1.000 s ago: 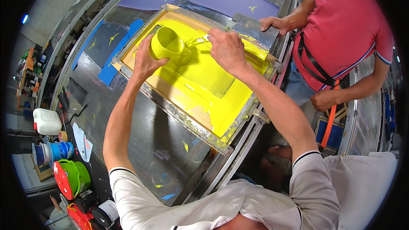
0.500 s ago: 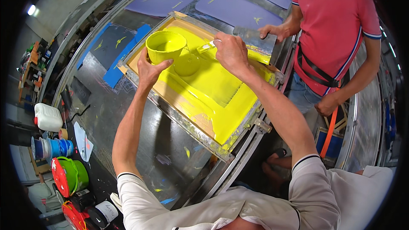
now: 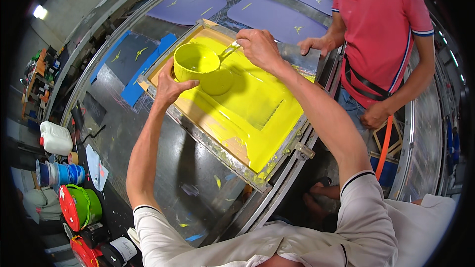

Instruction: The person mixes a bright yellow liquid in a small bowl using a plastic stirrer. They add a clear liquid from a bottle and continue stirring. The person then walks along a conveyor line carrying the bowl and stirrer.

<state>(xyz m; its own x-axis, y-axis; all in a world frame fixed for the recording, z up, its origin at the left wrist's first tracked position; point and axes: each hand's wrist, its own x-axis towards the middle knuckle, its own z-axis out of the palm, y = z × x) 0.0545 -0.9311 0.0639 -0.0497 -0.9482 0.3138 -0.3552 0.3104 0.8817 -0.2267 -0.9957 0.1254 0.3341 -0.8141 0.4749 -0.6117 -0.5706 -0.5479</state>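
Note:
A screen-printing frame (image 3: 194,118) lies tilted across the metal table, coated with bright yellow ink (image 3: 269,146). My left hand (image 3: 170,82) grips a yellow, ink-covered cup (image 3: 190,73) over the screen's upper left part. My right hand (image 3: 260,49) holds a spatula (image 3: 229,49), smeared yellow with a pale handle, its tip at the cup's right rim. A metal squeegee (image 3: 307,57) rests at the screen's right end, held by another person's hand (image 3: 316,44).
A person (image 3: 376,44) in a red polo stands at the right. Purple pieces (image 3: 274,20) lie along the table (image 3: 114,143) beyond the screen. Blue tape (image 3: 133,91) edges a dark panel at left. A white jerrycan (image 3: 54,137), ink tubs and a green bucket (image 3: 84,207) stand lower left.
The cup, tilted earlier, is more upright and has moved a little right and down. My right hand has risen with the spatula, bringing it to the cup's rim.

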